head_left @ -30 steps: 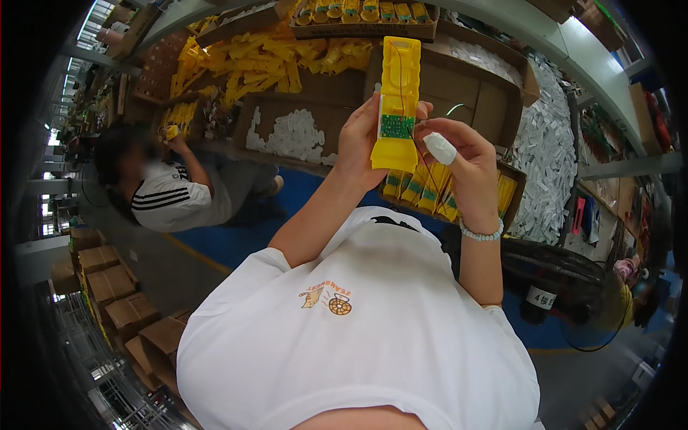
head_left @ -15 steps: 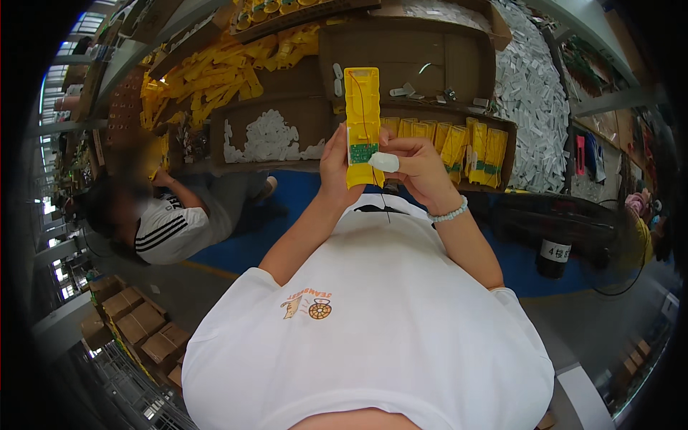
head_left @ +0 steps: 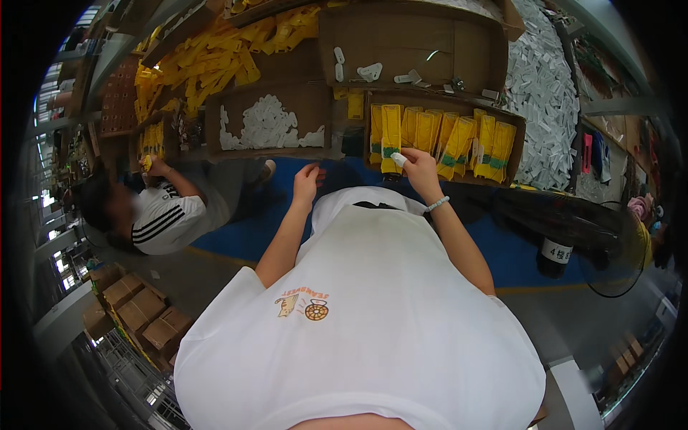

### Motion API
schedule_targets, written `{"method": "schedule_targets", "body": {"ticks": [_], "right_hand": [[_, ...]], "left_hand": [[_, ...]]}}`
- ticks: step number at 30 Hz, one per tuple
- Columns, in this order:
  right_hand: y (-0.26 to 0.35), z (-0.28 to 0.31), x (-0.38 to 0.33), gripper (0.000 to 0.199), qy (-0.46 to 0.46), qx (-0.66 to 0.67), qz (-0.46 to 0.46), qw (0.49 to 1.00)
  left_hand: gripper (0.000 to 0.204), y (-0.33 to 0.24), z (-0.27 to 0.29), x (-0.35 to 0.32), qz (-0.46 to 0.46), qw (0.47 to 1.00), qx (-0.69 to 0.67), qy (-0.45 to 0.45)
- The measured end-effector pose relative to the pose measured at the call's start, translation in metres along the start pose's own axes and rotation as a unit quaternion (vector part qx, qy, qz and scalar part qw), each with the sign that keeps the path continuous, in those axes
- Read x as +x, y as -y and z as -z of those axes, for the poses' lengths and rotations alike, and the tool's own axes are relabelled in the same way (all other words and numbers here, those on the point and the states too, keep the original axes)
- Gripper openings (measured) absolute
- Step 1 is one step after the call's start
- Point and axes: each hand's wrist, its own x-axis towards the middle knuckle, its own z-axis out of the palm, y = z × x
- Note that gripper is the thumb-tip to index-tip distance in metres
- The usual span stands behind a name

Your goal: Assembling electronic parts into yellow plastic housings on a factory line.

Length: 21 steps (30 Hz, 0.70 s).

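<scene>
My right hand [head_left: 421, 173], with a white cover on one finger and a beaded bracelet at the wrist, pinches the lower end of a long yellow plastic housing [head_left: 390, 129]. A green circuit board shows near that end. The housing is upright in the picture at the left part of a cardboard box [head_left: 517, 143], beside several similar yellow housings [head_left: 459, 143] with green boards. My left hand [head_left: 307, 183] hangs empty in front of the neighbouring box, its fingers apart and slightly bent.
White plastic pieces fill part of a cardboard box [head_left: 215, 129] on the left. Behind lie a heap of yellow parts [head_left: 215, 68] and a large cardboard tray [head_left: 459, 50]. White parts [head_left: 541, 93] are piled at right. A co-worker [head_left: 172, 222] sits at left; a fan [head_left: 559, 222] stands at right.
The yellow housing has gone from between both my hands to the box at the right, in my right hand. My left hand has let go and moved left.
</scene>
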Motion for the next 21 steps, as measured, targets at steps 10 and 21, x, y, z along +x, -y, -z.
{"method": "schedule_targets", "body": {"ticks": [10, 21], "right_hand": [[0.011, -0.014, 0.024, 0.019, -0.093, -0.427, 0.090, 0.895], [0.134, -0.039, 0.114, 0.013, -0.132, -0.305, 0.294, 0.896]], "left_hand": [[0.028, 0.220, 0.108, -0.068, 0.195, 0.964, 0.040, -0.178], [0.033, 0.251, 0.101, -0.075, 0.206, 0.962, 0.114, -0.140]]}}
